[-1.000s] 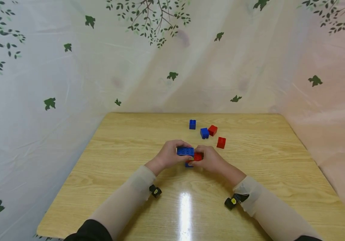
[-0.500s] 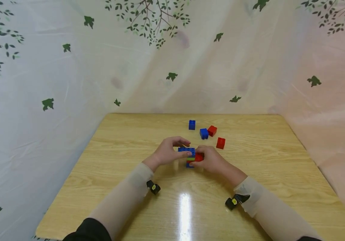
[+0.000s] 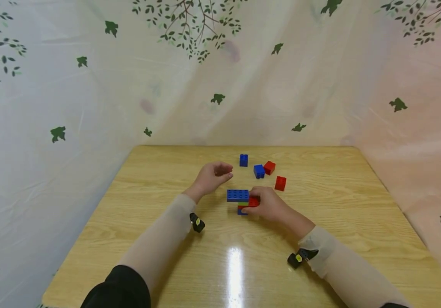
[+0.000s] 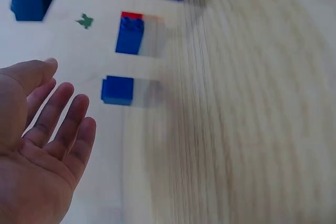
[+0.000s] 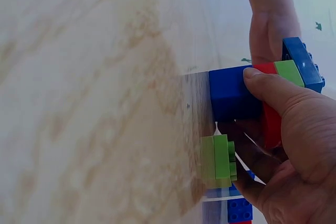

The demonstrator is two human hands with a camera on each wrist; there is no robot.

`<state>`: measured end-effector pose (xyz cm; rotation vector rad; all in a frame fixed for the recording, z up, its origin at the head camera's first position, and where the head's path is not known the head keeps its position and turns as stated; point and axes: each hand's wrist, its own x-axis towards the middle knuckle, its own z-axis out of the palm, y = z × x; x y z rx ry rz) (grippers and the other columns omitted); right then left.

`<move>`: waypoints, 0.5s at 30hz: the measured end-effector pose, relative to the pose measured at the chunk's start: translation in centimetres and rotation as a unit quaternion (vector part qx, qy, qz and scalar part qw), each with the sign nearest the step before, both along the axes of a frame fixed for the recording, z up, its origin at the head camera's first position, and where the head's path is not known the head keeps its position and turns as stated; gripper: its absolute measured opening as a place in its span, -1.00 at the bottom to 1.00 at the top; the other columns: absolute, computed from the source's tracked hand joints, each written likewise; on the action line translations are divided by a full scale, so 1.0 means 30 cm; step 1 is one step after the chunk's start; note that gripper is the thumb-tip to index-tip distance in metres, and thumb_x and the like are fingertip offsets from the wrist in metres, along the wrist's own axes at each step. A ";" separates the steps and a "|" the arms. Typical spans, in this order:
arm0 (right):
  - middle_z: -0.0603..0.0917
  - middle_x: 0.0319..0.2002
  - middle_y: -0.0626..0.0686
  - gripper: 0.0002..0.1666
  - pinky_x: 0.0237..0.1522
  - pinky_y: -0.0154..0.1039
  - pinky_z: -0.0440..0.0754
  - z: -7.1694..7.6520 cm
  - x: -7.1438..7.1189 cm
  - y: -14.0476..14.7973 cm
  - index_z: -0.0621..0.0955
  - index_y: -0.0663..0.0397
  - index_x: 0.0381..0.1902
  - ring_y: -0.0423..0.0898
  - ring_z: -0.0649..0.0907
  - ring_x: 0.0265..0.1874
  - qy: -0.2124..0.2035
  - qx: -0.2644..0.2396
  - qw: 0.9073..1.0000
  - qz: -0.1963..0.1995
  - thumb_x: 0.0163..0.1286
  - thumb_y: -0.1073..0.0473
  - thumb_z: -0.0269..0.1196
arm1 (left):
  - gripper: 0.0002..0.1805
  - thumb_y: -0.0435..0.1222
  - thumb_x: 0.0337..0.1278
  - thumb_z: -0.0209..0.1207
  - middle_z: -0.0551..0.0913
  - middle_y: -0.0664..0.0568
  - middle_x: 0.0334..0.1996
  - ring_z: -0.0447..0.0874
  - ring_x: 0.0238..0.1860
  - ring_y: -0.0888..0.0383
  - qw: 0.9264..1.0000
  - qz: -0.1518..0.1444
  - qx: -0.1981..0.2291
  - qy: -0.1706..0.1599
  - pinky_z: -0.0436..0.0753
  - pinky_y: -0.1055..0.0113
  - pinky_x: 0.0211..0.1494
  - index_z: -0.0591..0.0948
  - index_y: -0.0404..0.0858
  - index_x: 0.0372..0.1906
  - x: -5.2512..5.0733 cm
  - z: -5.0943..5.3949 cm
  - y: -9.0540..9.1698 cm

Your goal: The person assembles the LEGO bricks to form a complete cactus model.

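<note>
A stack of toy building bricks stands upright mid-table. At its foot is a blue brick (image 5: 231,93); above come a red brick (image 5: 271,124), a green brick (image 5: 287,72) and a long blue brick (image 3: 237,195) that juts out leftward. My right hand (image 3: 269,204) holds the stack low down from the right side, its thumb across the blue and red bricks in the right wrist view. Behind and left of the stack, my left hand (image 3: 210,179) hovers with nothing in it, fingers loosely bent. The left wrist view shows its palm turned up beside the loose blue bricks.
Beyond the stack lie a far blue brick (image 3: 244,160), a nearer blue brick (image 3: 259,171), a red brick (image 3: 269,167) close beside it and another red brick (image 3: 280,183). A loose green brick (image 5: 222,156) shows past my right hand. Patterned sheeting encloses the table (image 3: 166,167).
My left hand has let go of the long blue brick and moved up and back, away from the stack. The long blue brick stays on top; my right hand keeps its hold.
</note>
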<state>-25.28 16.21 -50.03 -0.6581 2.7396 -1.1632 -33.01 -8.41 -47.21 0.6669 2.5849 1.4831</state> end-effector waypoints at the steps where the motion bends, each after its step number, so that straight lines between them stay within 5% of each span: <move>1: 0.59 -0.33 -0.07 -0.63 -0.32 -0.24 0.58 0.000 0.000 0.001 0.73 -0.02 -0.13 -0.08 0.55 -0.31 -0.002 0.001 1.000 -0.001 0.21 -0.01 0.61 | -0.67 -0.23 0.45 0.32 0.73 -0.03 0.12 0.70 0.11 0.08 1.000 0.005 0.000 0.001 0.67 0.14 0.25 0.68 -0.20 0.20 -0.012 -0.004 0.004; 8: 0.53 -0.38 -0.06 -0.62 -0.38 -0.24 0.49 0.004 0.000 0.004 0.71 -0.04 -0.16 -0.08 0.52 -0.34 -0.005 0.006 1.000 -0.003 0.20 -0.06 0.61 | -0.53 -0.28 0.40 0.36 0.65 -0.12 0.25 0.66 0.18 -0.01 1.000 0.026 -0.001 0.004 0.63 0.08 0.30 0.60 -0.16 0.34 -0.083 -0.027 0.032; 15: 0.56 -0.33 -0.08 -0.61 -0.40 -0.27 0.49 0.003 0.006 0.001 0.74 -0.02 -0.13 -0.11 0.53 -0.33 -0.003 0.006 1.000 0.005 0.23 -0.09 0.59 | -0.42 -0.25 0.38 0.37 0.57 -0.14 0.33 0.58 0.28 -0.06 0.999 0.043 0.000 -0.031 0.62 0.02 0.32 0.53 -0.18 0.44 -0.130 -0.054 0.051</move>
